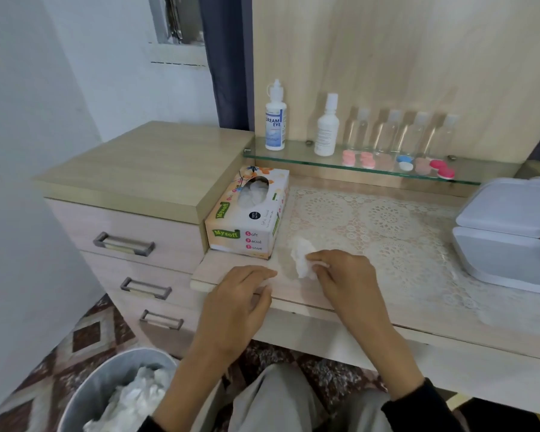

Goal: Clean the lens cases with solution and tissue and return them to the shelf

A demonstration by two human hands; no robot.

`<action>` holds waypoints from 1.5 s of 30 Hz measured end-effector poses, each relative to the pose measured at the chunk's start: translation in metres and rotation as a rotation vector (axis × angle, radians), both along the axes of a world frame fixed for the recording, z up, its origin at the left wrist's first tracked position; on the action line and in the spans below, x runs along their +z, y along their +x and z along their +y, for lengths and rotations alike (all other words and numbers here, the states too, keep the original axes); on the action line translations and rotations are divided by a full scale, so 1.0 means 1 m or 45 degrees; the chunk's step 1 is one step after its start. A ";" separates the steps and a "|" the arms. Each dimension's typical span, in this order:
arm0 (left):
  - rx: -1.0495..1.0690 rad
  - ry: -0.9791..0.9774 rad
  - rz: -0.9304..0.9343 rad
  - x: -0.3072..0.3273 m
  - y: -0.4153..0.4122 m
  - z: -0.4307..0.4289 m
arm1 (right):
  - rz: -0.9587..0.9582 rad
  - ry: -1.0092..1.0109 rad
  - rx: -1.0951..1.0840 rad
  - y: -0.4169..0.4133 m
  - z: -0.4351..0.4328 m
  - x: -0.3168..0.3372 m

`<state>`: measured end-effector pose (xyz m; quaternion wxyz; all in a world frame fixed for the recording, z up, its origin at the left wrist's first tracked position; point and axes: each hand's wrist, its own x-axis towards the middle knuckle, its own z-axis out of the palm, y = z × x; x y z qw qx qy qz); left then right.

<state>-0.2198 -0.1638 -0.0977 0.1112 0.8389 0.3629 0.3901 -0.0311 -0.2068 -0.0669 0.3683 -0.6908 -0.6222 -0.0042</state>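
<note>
1. The small round plastic lens cases (pixel 404 162), in pale pink, blue-and-white and deep pink pairs, lie in a row on the clear glass shelf (pixel 293 158). The row runs left to right. It sits ahead of and above both hands, off to the right, so the right hand (pixel 346 275) is the nearer one.
2. The cases look closed, and no case shows clearly in either hand.
3. The right hand pinches a crumpled white tissue (pixel 303 260) down on the lace-covered desk top (pixel 387 219).
4. The left hand (pixel 240 294) rests at the desk edge with its fingers curled. A pale spot under the fingertips is unclear, so I cannot tell whether it holds anything.
5. The white solution bottle with a blue label (pixel 275 126) stands at the shelf's left end. The printed cardboard tissue box (pixel 247 219) sits just below it.
6. The grey round bin (pixel 113 375), holding used tissues, lies down and left, closest to the left hand; the crumpled tissue probably goes there next.
</note>
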 end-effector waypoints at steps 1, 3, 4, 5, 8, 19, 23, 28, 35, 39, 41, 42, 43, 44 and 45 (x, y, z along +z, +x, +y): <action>0.027 0.016 0.013 0.000 -0.006 0.002 | -0.002 0.009 0.030 -0.006 0.003 0.001; 0.106 0.005 0.038 0.002 -0.019 0.004 | -0.006 0.026 0.081 -0.019 0.008 0.002; 0.140 -0.011 0.044 0.003 -0.026 0.006 | -0.008 0.029 0.104 -0.027 0.011 0.003; 0.169 -0.030 0.048 0.004 -0.034 0.007 | -0.008 0.025 0.129 -0.035 0.014 0.003; 0.242 -0.054 0.050 0.005 -0.060 0.011 | -0.002 0.018 0.209 -0.058 0.022 0.005; 0.582 -0.149 0.109 -0.002 -0.168 0.013 | -0.115 0.073 0.568 -0.172 0.059 -0.015; 0.693 -0.171 0.131 -0.017 -0.204 0.008 | -0.111 0.026 0.719 -0.218 0.069 -0.037; 0.777 -0.280 0.151 -0.057 -0.241 0.001 | -0.143 -0.285 0.857 -0.257 0.074 -0.092; 0.829 -0.393 0.278 -0.110 -0.264 -0.008 | -0.357 -0.653 0.929 -0.288 0.071 -0.150; 0.851 -0.472 0.341 -0.133 -0.266 -0.013 | -0.340 -0.806 0.961 -0.298 0.072 -0.176; 0.813 -0.616 0.350 -0.142 -0.267 -0.016 | -0.260 -0.895 0.961 -0.298 0.072 -0.185; 0.793 -0.654 0.383 -0.145 -0.266 -0.018 | -0.252 -0.911 0.963 -0.297 0.070 -0.187; 0.788 -0.674 0.416 -0.150 -0.267 -0.019 | -0.259 -0.901 0.971 -0.296 0.071 -0.194; 0.802 -0.693 0.435 -0.150 -0.267 -0.019 | -0.249 -0.906 0.956 -0.297 0.072 -0.191; 0.799 -0.690 0.434 -0.153 -0.267 -0.019 | -0.234 -0.903 0.944 -0.297 0.074 -0.193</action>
